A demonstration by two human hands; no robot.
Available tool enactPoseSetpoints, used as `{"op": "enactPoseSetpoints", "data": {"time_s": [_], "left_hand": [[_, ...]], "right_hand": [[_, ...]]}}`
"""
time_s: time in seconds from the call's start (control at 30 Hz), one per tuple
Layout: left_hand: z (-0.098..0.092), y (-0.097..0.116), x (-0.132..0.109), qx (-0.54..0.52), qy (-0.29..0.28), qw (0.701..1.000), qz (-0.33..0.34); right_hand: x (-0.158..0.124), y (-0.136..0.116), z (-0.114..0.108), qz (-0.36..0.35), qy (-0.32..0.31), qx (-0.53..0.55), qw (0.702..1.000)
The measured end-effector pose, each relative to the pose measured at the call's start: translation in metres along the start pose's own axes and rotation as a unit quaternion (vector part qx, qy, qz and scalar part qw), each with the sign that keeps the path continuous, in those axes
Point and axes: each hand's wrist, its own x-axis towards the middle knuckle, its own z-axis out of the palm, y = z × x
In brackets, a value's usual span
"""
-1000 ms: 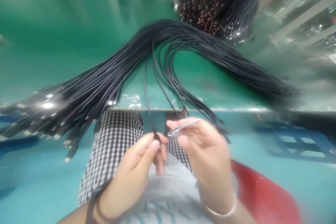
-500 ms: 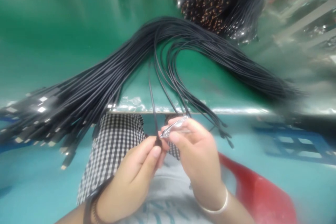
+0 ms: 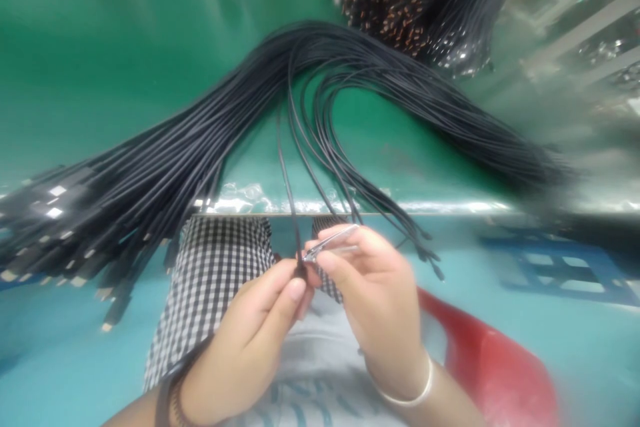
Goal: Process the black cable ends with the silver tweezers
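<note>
Black cable (image 3: pixel 290 197) is pinched by left hand (image 3: pixel 260 327), slim metal tool (image 3: pixel 315 253) gripped by right hand (image 3: pixel 377 293), its tip near the cable.

The tool (image 3: pixel 320 251) looks like thin metal, bright and shiny. The held cable (image 3: pixel 287 180) has a smooth skin like plastic or rubber, more dull than shiny, and so do the bunched cables (image 3: pixel 240 100). Some tips (image 3: pixel 107 327) look like metal. The table (image 3: pixel 125 47) is smooth and glossy, and something clear and crinkly, like plastic film (image 3: pixel 245 197), shines at its edge. The trousers (image 3: pixel 220 280) and shirt (image 3: pixel 320 353) are matt cloth. The chair (image 3: pixel 500 370) and crate (image 3: pixel 563 287) look like plastic. The bangle (image 3: pixel 413 404) looks smooth and shiny, like metal.
</note>
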Motion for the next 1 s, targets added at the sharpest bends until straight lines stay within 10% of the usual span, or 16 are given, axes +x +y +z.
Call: {"op": "enactPoseSetpoints", "data": {"time_s": [0.3,0.53,0.77,1.0], "left_hand": [[-0.001,0.003,0.005,-0.087,0.029,0.994,-0.057],[-0.003,-0.001,0.022,-0.274,-0.09,0.951,-0.11],[0.006,-0.004,0.014,-0.056,0.18,0.981,-0.044],[0.008,-0.001,0.009,0.056,0.233,0.97,-0.028]], "right_hand": [[-0.003,0.005,-0.002,-0.01,-0.041,0.05,0.998],[-0.001,-0.001,-0.002,-0.005,-0.088,0.048,0.995],[-0.003,0.008,-0.001,-0.012,-0.023,0.057,0.998],[-0.005,0.006,0.006,-0.014,0.022,0.025,0.999]]}}
